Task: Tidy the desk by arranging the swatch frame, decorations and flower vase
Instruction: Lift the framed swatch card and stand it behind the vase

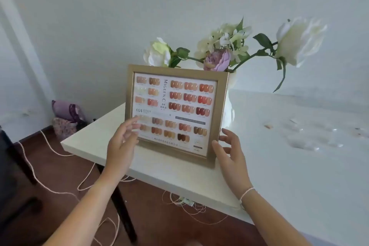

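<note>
The gold-framed swatch frame (175,112), showing rows of nail colour samples, stands upright near the left corner of the white desk (289,175). Directly behind it is a white flower vase (229,106) with white and purple artificial flowers (217,60) spreading above the frame. My left hand (121,142) hovers in front of the frame's lower left corner, fingers spread and blurred. My right hand (229,150) is open beside the frame's lower right corner, fingertips close to its edge. Neither hand grips the frame.
Small clear and tan decoration pieces (311,136) lie scattered on the right of the desk. The desk's left edge drops to a brown floor with loose cords (50,185), a black desk leg (121,209) and purple fabric bags (65,118) by the wall.
</note>
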`<state>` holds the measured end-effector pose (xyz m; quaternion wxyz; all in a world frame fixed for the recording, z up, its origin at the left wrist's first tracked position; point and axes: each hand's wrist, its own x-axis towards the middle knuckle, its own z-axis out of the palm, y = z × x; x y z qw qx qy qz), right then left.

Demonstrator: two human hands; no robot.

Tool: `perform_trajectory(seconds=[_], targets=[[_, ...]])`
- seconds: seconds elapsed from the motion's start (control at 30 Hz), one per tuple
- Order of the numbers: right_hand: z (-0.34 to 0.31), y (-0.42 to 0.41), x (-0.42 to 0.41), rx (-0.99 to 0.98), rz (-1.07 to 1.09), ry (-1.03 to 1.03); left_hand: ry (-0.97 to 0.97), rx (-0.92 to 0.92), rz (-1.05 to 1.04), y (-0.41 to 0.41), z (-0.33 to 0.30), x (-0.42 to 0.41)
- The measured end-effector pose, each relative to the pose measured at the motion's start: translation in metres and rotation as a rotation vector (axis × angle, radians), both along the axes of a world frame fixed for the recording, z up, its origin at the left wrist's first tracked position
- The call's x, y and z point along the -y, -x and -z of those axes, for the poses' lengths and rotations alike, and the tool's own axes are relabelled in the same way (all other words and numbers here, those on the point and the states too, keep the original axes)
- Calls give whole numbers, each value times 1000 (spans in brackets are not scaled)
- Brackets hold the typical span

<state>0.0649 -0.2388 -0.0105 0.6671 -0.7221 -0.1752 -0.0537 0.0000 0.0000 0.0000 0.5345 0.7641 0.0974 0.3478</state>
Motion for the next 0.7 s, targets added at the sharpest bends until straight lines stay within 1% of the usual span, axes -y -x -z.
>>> perform_trajectory(seconds=[0.1,0.2,0.33,0.43,0.6,0.7], targets=[[0,-2,-5,-13,-49,11,6,21,-142,-7,6,-11],[4,-1,-8,1,-81,28,14,-43,-209,-15,11,-27],[9,-6,-8,23,-107,64,15,-231,-155,-26,17,-46],[12,-8,-9,21,-106,105,3,-318,-96,-28,25,-54],[14,-9,-9,-2,-121,123,-71,-325,-63,-29,25,-60],[13,-9,-9,-3,-118,110,-111,-327,-80,-32,20,-59]])
